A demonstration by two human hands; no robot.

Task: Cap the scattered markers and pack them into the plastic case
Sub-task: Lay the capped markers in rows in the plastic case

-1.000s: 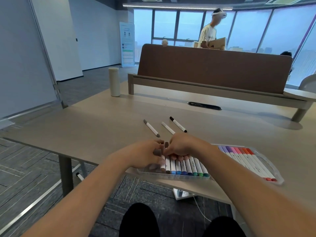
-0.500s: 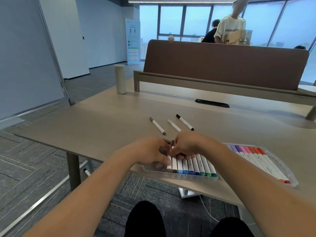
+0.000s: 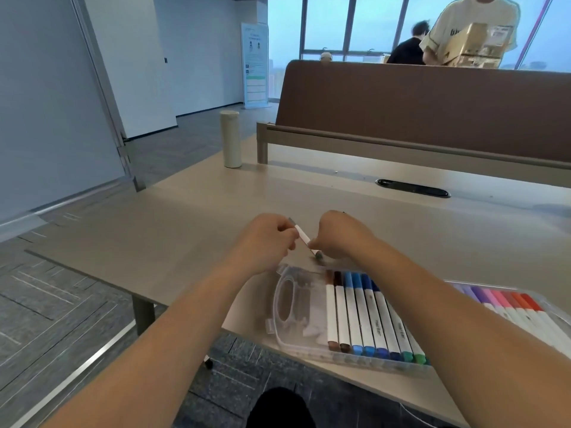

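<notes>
— So, any writing we can read?
— Barely. We see small dark print on the white barrels of the markers (image 3: 355, 313) lying in the plastic case (image 3: 289, 307), but it's too small to read. The banner (image 3: 255, 64) far behind the case has text blocks, blurred. The cardboard box (image 3: 463, 46) a person carries back there has a label, also unreadable.
— Hands?
— Both are just behind the case, over the table (image 3: 185, 230). Left hand (image 3: 265, 242): fingers curled, pinching a white marker (image 3: 302, 237) near its far end. Right hand (image 3: 343, 236): also curled, pinching the same marker near its near end. We see a grey cap on each end.
— Case contents?
— Brown, blue and green markers lie side by side in its right part, and the left part is bare clear plastic. Its near-left corner hangs over the table edge. A second tray (image 3: 553, 305) just right of the case holds purple, pink and red ones.
</notes>
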